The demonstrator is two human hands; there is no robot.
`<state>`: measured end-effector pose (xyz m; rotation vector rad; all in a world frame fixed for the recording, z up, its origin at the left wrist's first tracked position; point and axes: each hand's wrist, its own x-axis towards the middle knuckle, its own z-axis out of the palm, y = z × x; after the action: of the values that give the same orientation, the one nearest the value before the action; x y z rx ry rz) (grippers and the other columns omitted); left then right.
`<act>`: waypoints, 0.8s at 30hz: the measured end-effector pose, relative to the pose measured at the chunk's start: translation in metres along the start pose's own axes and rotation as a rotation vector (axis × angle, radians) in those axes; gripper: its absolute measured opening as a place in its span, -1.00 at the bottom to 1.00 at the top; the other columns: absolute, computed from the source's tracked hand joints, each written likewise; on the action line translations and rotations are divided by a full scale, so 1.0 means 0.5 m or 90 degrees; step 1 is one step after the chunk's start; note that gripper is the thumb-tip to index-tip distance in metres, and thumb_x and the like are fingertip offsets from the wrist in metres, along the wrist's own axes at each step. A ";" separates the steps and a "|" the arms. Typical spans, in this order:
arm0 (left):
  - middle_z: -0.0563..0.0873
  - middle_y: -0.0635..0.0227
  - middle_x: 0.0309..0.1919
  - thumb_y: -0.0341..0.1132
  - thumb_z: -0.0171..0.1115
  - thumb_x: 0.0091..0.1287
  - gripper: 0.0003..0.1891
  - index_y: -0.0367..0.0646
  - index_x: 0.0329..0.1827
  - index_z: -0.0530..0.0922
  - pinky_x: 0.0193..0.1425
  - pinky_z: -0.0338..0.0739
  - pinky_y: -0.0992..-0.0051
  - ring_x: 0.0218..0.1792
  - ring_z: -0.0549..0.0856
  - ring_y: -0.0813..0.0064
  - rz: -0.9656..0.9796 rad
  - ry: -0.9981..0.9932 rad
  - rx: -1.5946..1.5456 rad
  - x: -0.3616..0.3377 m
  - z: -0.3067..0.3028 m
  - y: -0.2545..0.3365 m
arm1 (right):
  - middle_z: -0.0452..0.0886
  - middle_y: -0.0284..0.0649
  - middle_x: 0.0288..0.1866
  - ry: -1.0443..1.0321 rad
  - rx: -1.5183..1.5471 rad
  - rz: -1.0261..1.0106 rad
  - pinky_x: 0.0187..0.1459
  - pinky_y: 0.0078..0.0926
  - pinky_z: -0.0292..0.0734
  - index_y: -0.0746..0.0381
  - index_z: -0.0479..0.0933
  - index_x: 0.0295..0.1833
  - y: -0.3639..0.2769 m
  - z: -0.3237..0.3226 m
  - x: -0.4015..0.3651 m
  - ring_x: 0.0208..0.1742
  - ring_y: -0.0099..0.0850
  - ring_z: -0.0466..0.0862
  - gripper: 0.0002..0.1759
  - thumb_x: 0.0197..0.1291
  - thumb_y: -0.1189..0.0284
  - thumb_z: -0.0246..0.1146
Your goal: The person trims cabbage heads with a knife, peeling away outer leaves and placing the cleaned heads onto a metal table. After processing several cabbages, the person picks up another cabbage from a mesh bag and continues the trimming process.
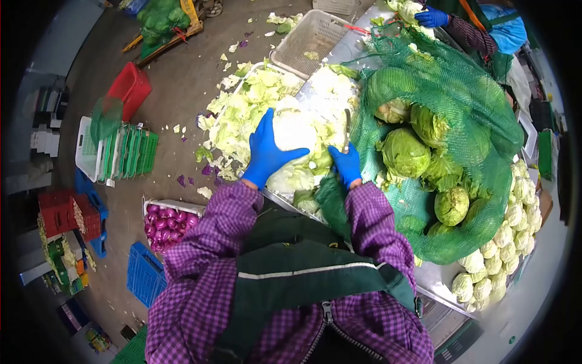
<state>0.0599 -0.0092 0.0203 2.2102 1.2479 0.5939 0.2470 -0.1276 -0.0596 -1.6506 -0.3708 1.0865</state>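
Observation:
My left hand (267, 155), in a blue glove, is against the near left side of a pale, overexposed cabbage (294, 128), thumb and fingers spread around it. My right hand (347, 164), also gloved in blue, is closed around a knife (347, 130) whose narrow dark blade points away from me. Its handle is hidden in the hand. Loose cabbage leaves (233, 124) are heaped left of the cabbage. To the right of the knife, a green mesh sack (485, 224) lies open, with whole green cabbages (406, 153) showing in its mouth.
Several peeled cabbages (503, 249) are piled at the table's right end. A light crate (315, 36) stands beyond the leaves. Another person's blue-gloved hand (432, 17) is at the far right. A crate of purple onions (167, 227) and a blue crate (145, 276) sit on the floor.

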 end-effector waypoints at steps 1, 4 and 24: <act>0.35 -0.19 0.27 0.23 0.55 -0.26 0.26 -0.41 0.40 0.11 0.33 0.28 0.15 0.28 0.38 -0.04 -0.018 -0.008 -0.049 -0.002 -0.004 0.000 | 0.63 0.09 -0.01 0.025 -0.135 -0.029 -0.02 -0.38 0.54 0.43 0.30 0.27 0.104 -0.047 0.064 -0.04 -0.20 0.66 -0.27 0.06 0.28 0.37; 0.40 -0.15 0.23 0.11 0.60 -0.24 0.20 -0.42 0.39 0.13 0.32 0.34 0.19 0.25 0.44 0.00 -0.028 -0.037 -0.059 0.013 -0.019 -0.003 | 0.49 0.17 0.19 0.003 -0.401 -0.172 0.02 -0.25 0.53 0.34 0.12 0.42 -0.044 -0.054 -0.016 0.06 -0.03 0.62 -0.11 0.07 0.18 0.36; 0.14 -0.05 0.42 0.14 0.59 -0.31 0.24 -0.13 0.47 0.11 0.46 0.07 0.20 0.43 0.18 0.03 0.142 -0.114 0.046 -0.059 -0.061 -0.032 | 0.65 -0.01 -0.24 0.033 -0.231 -0.026 -0.35 -0.30 0.53 0.36 0.32 0.31 0.038 0.004 0.055 -0.38 -0.17 0.63 -0.36 0.35 0.06 0.02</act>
<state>0.0173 -0.0211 0.0299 2.4227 0.9539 0.4273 0.2551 -0.1141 -0.0891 -1.9758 -0.5922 0.9839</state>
